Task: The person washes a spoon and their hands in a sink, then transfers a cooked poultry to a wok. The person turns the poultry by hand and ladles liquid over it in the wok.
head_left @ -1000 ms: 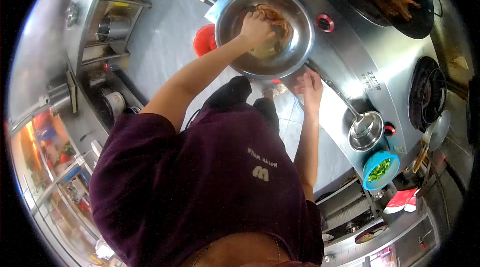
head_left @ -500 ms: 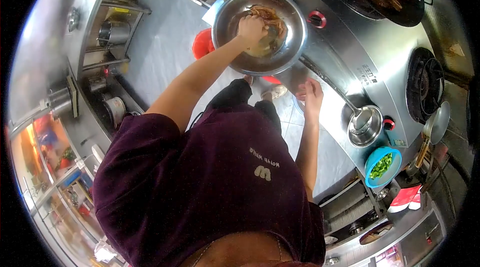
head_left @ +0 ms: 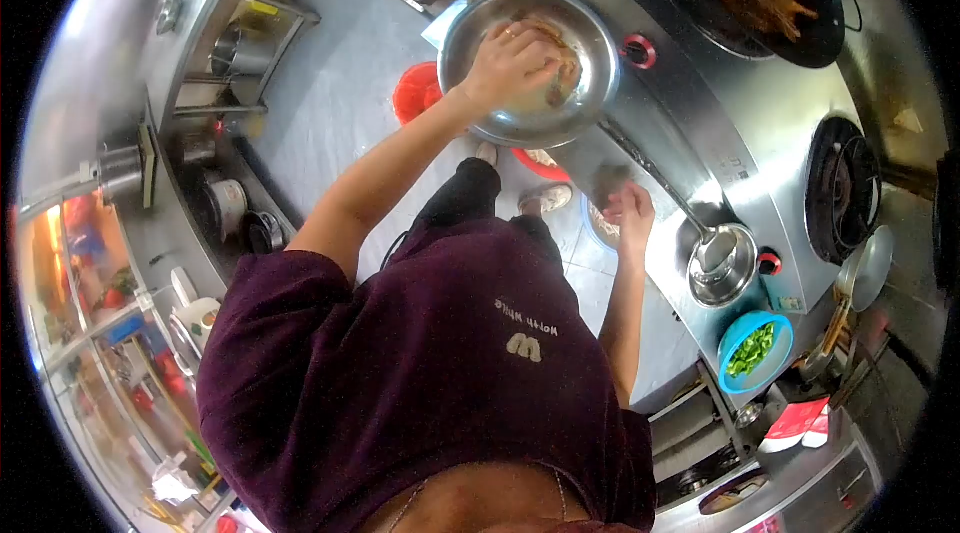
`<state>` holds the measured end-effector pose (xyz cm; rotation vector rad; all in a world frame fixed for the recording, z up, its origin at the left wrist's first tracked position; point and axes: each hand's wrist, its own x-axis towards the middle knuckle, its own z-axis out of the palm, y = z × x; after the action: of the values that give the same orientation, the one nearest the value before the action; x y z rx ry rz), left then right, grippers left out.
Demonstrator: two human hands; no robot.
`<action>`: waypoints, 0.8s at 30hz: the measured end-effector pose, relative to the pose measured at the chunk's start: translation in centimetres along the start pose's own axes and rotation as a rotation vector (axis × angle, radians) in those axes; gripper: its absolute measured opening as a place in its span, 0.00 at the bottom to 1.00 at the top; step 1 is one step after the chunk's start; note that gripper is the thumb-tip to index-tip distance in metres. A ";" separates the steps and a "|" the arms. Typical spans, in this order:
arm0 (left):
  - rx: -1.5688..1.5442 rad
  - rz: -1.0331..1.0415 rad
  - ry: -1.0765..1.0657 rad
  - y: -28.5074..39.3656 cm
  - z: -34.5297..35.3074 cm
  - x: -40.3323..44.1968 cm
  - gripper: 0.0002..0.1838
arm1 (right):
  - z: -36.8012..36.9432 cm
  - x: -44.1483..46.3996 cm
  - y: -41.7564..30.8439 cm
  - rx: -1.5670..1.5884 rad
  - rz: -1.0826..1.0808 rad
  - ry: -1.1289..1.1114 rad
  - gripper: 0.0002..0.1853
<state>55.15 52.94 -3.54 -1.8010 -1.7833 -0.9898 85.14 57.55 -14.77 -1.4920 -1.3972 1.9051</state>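
Steel bowl (head_left: 596,93): surrounds the left hand (head_left: 512,65), which appears raised and less bunched than in the earlier frame. Steel pot (head_left: 722,285): beyond the right hand (head_left: 630,213), holding the head of the ladle (head_left: 655,171). Right hand: outside the steel bowl, shifted farther from its rim; fingers loosely bent, apart, no object visible in them. Left hand: fingers curled; whether they are clamped on food cannot be determined. Brown food strips (head_left: 568,68): inside the steel bowl, beneath and immediately right of the left fingers
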 end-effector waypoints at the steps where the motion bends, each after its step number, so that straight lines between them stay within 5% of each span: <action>1: 0.003 0.006 0.027 0.0 -0.8 0.3 0.09 | -0.1 0.0 -0.2 0.003 -0.013 -0.004 0.16; 5: -0.082 -0.025 0.082 -1.1 -4.8 0.3 0.11 | 0.3 -0.1 -0.7 0.007 -0.049 0.027 0.15; 12: 0.119 -0.397 0.102 -8.5 -13.8 -10.9 0.08 | 1.9 -1.5 -0.7 0.085 -0.039 0.156 0.18; 16: 0.160 -0.599 -0.269 -12.5 -14.9 -18.6 0.12 | 2.9 -2.0 -1.0 0.092 0.017 0.196 0.20; 20: -0.086 -1.078 -0.133 -16.5 -13.8 -24.8 0.15 | 3.2 -1.9 -1.2 0.080 0.052 0.299 0.21; 24: -0.331 -1.152 -0.069 -20.5 -14.2 -29.1 0.17 | 1.5 -1.0 0.9 0.412 -0.008 0.293 0.21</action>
<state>34.56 24.67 -19.19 -0.7990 -2.8780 -1.6804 84.45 55.69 -15.04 -1.4760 -0.8220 1.7456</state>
